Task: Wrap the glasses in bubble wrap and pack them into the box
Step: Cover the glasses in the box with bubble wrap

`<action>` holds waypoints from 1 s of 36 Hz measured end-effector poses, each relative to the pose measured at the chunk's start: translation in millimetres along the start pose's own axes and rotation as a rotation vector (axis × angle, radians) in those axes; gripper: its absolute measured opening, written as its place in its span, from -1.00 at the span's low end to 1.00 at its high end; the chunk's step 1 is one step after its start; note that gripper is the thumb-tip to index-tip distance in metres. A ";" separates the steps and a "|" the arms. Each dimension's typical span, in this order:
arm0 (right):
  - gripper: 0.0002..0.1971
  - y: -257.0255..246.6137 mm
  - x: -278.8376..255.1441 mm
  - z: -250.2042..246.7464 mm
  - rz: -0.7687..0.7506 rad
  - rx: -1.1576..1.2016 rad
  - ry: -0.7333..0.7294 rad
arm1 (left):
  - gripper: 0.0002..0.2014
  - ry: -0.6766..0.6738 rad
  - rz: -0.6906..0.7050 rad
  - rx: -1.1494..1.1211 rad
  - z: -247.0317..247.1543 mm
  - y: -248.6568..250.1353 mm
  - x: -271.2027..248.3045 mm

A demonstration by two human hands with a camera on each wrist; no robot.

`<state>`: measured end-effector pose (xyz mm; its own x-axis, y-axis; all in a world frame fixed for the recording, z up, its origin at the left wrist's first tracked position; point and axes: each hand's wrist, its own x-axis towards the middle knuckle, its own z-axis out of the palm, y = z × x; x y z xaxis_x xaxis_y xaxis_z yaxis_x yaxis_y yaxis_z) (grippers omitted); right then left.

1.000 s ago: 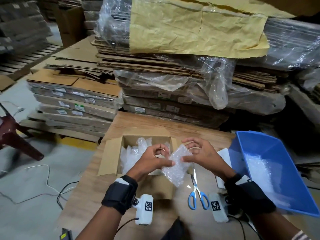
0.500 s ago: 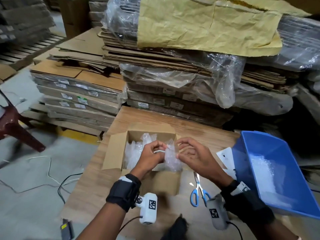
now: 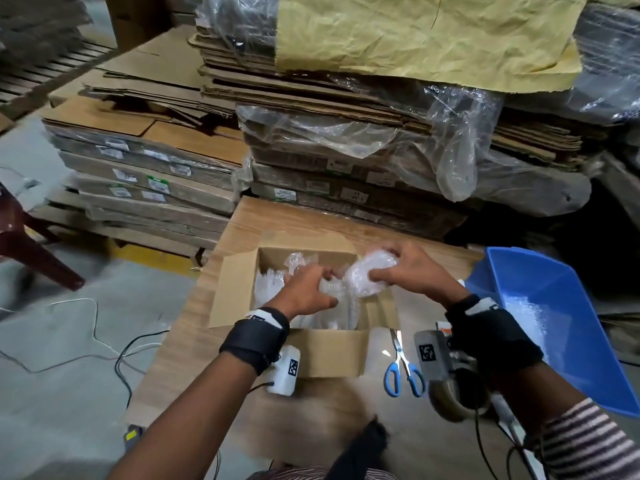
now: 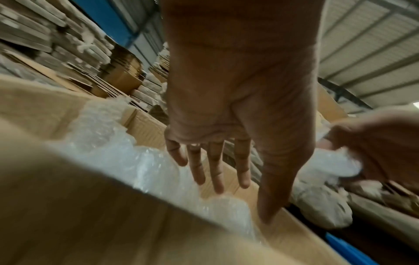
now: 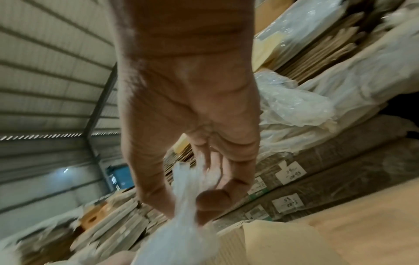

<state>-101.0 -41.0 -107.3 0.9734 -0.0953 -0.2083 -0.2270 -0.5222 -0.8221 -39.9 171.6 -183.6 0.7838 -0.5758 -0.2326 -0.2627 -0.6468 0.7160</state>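
An open cardboard box (image 3: 231, 292) stands on the wooden table, with several bubble-wrapped bundles (image 3: 277, 282) inside it. My right hand (image 3: 412, 275) grips a bubble-wrapped glass (image 3: 367, 277) just above the box's right side. My left hand (image 3: 304, 292) reaches into the box with straight fingers and touches the wrap lying there. In the left wrist view the left hand (image 4: 226, 161) is spread over the bubble wrap (image 4: 127, 157), and the right hand (image 4: 381, 139) holds its bundle (image 4: 328, 165) beside it. The right wrist view shows the fingers (image 5: 211, 200) curled round the bundle (image 5: 183, 224). The glass itself is hidden by the wrap.
A blue bin (image 3: 571, 341) with bubble wrap in it stands at the right. Blue-handled scissors (image 3: 403, 368) and a tape roll (image 3: 460, 400) lie right of the box. Stacked flat cardboard (image 3: 346, 168) rises behind the table. A dark red chair (image 3: 27, 251) and cables are on the floor at left.
Both hands moved forward from in front of the box to over it. The left hand let go of the bundle and reached into the box; the right hand now holds it alone.
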 end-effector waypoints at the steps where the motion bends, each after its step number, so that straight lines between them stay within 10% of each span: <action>1: -0.67 -3.4 2.2 4.4 0.029 -0.033 -0.002 | -0.46 -0.050 -0.006 0.102 4.1 -1.4 0.7; 14: -0.68 -23.0 30.5 80.5 0.203 -0.880 -0.169 | -0.55 0.108 0.041 0.539 24.3 -3.7 0.5; 29: -0.62 -19.1 31.4 96.2 0.234 -0.902 -0.272 | -0.54 0.143 0.047 0.428 27.3 -16.7 2.1; 36: -0.70 -16.1 25.0 105.4 0.155 -1.060 -0.178 | -0.95 0.168 0.057 0.448 31.2 -6.0 -0.3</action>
<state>-76.2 54.3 -155.0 0.8985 -0.1439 -0.4148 -0.1226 -0.9894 0.0777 -56.1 160.1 -208.3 0.8313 -0.5519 -0.0653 -0.4957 -0.7895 0.3618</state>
